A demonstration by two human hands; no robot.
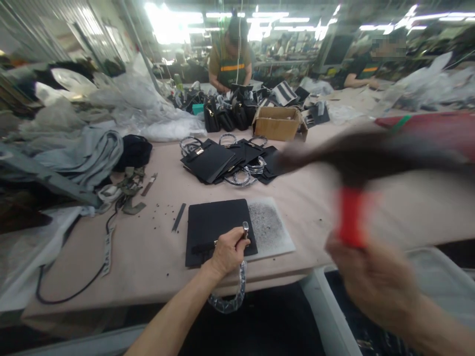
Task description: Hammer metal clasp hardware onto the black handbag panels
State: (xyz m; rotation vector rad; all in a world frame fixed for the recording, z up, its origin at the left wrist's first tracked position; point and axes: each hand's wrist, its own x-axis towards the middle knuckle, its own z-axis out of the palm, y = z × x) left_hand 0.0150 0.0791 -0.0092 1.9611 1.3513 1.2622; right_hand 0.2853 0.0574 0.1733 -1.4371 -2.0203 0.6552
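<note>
My right hand (374, 282), smeared by motion, is wrapped round the red handle of a hammer (352, 212), raised at the right with its dark head blurred. My left hand (227, 253) pinches a short metal punch (245, 227) upright over the right part of a flat black bag panel (218, 217). The punch's lower end is hidden by my fingers. Under the panel's right side lies a white board (274, 225) covered in dark marks. A plastic-wrapped handle loop (228, 302) hangs from the panel over the table edge.
Behind lies a pile of black panels (211, 160) with wrapped handles. Farther back stand black bags (211, 114) and a cardboard box (276, 123). A dark strip (179, 217) lies at left, near a cable (70, 300). A grey bin (334, 311) stands at lower right. Two people work beyond.
</note>
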